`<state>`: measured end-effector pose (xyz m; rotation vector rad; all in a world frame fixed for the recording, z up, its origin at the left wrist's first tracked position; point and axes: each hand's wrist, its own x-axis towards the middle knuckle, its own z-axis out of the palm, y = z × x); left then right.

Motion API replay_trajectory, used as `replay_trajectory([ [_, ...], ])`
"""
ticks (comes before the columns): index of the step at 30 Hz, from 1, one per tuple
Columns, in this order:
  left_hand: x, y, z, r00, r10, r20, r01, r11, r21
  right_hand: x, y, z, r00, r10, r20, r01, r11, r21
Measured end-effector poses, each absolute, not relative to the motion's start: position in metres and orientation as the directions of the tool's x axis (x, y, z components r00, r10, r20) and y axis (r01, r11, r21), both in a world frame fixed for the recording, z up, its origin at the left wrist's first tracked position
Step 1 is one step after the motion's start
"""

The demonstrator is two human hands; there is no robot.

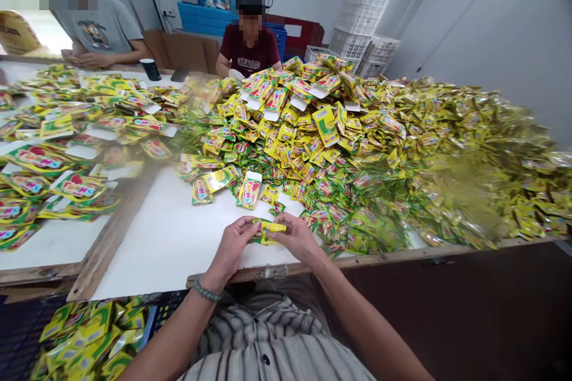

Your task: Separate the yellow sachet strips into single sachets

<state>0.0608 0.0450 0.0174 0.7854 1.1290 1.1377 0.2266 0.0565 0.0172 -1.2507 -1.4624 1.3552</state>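
Both my hands meet just above the near edge of the white table. My left hand and my right hand are closed on the two ends of a small yellow-green sachet stack, held flat between them. A beaded bracelet sits on my left wrist. Right behind my hands begins a big heap of small yellow-green sachets. A larger printed pouch lies flat a little beyond my left hand.
More large pouches cover the adjoining table on the left. A crate of pouches sits below at my left knee. Two people sit across the table; a dark cup stands near them. White crates are stacked behind.
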Motion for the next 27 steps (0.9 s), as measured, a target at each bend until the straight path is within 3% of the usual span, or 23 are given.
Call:
replay_trajectory([
  [3, 0.062, 0.043, 0.02, 0.029, 0.963, -0.268, -0.306, 0.264, 0.915, 0.221, 0.056, 0.014, -0.156, 0.983, -0.098, 0.148, -0.075, -0.986],
  [9, 0.07, 0.042, 0.022, -0.1, 0.923, -0.371, -0.435, 0.295, 0.851, 0.212, 0.047, 0.011, -0.155, 0.972, -0.178, -0.095, -0.194, -0.976],
  [14, 0.076, 0.043, 0.021, -0.132, 0.942, -0.307, -0.401, 0.233, 0.886, 0.21, 0.047, 0.01, -0.137, 0.972, -0.191, -0.049, -0.199, -0.979],
  [16, 0.072, 0.054, 0.023, -0.081, 0.97, -0.229, -0.27, 0.2, 0.942, 0.212, 0.047, 0.011, -0.101, 0.981, -0.166, -0.054, -0.172, -0.984],
  [19, 0.061, 0.085, 0.03, -0.122, 0.989, -0.082, 0.191, 0.104, 0.976, 0.218, 0.047, 0.011, -0.057, 0.996, -0.072, 0.126, -0.065, -0.99],
  [21, 0.056, 0.108, 0.033, -0.22, 0.973, 0.061, 0.557, 0.074, 0.828, 0.223, 0.047, 0.007, -0.107, 0.994, -0.008, 0.344, 0.03, -0.939],
  [23, 0.054, 0.128, 0.031, -0.209, 0.962, 0.178, 0.784, 0.056, 0.618, 0.229, 0.048, 0.0, -0.117, 0.99, 0.079, 0.517, 0.129, -0.846],
  [25, 0.055, 0.138, 0.026, -0.141, 0.967, 0.212, 0.869, 0.019, 0.494, 0.237, 0.052, -0.006, -0.054, 0.984, 0.172, 0.606, 0.169, -0.777],
  [27, 0.054, 0.139, 0.019, -0.108, 0.98, 0.166, 0.875, 0.014, 0.485, 0.247, 0.056, -0.008, 0.018, 0.98, 0.2, 0.619, 0.146, -0.772],
])
